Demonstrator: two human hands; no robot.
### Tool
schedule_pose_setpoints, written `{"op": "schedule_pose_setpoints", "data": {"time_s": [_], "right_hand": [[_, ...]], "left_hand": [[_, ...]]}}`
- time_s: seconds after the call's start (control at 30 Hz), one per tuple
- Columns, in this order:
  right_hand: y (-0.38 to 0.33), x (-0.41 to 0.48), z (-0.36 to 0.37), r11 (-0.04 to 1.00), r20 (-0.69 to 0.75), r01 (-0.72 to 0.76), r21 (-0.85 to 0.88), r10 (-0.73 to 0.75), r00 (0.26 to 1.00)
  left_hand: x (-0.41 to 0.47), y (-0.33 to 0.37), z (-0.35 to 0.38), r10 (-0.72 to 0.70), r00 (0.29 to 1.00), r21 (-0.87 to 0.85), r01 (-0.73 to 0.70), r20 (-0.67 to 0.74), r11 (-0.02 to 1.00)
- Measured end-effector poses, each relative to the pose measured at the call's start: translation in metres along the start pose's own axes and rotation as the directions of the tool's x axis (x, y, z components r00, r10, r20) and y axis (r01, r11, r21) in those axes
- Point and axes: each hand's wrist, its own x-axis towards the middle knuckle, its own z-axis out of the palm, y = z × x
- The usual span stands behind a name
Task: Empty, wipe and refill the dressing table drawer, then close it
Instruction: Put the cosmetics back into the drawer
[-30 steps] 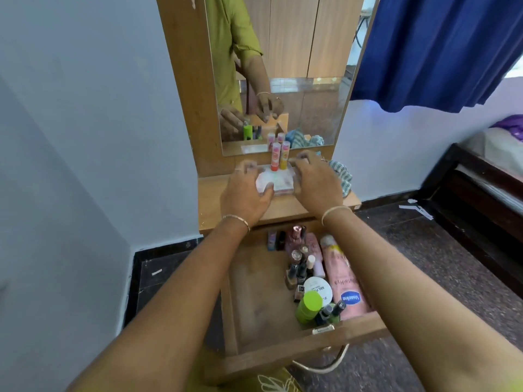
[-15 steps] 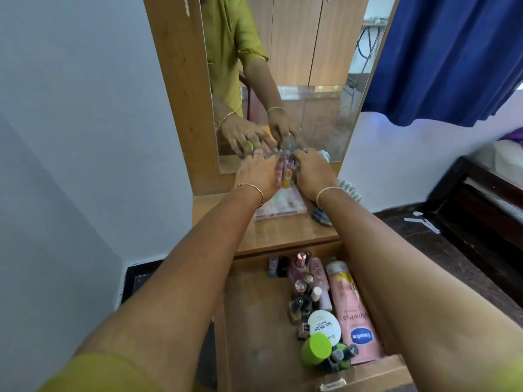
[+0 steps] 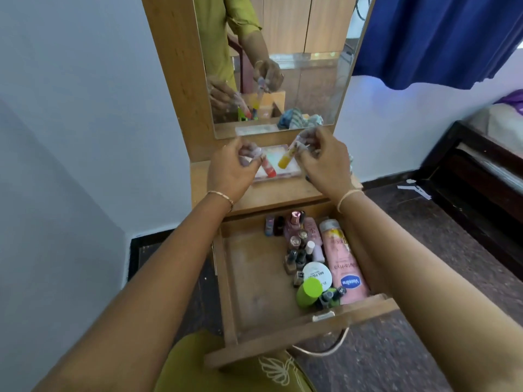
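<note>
Orange tube [image 3: 286, 159] pinched in your right hand [image 3: 325, 162], red tube [image 3: 268, 167] in your left hand [image 3: 230, 171]; drawer [image 3: 254, 278] lies nearer, below both.

My left hand [image 3: 229, 171] grips a pink-and-red tube [image 3: 268, 168], my right hand [image 3: 325, 162] a yellow-orange tube [image 3: 285, 160]; the brown drawer [image 3: 254, 278] holds 1 pink bottle [image 3: 341, 264], blue logo, and 1 lime-green cap [image 3: 311, 288]
</note>
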Motion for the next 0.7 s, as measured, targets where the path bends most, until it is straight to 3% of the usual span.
{"op": "schedule_pose_setpoints", "data": {"time_s": [0.13, 0.23, 0.43, 0.7], "right_hand": [[0.002, -0.053, -0.011, 0.998, 0.084, -0.012, -0.063, 0.017, 0.996], [0.010, -0.086, -0.013, 0.992, 0.157, -0.054, -0.115, 0.072, 0.985], [0.016, -0.112, -0.004, 0.964, 0.228, -0.064, -0.259, 0.125, 0.966], [0.026, -0.116, 0.019, 0.923, 0.278, -0.030, -0.384, 0.146, 0.949]], "left_hand": [[-0.055, -0.007, -0.006, -0.045, 0.999, -0.018, 0.045, -0.020, 0.999], [-0.087, -0.014, -0.002, -0.086, 0.994, -0.011, 0.087, 0.064, 0.996], [-0.106, -0.021, 0.016, -0.136, 0.955, 0.281, 0.059, 0.264, 0.958], [-0.104, -0.030, 0.034, -0.158, 0.953, 0.447, 0.026, 0.260, 0.894]]}}
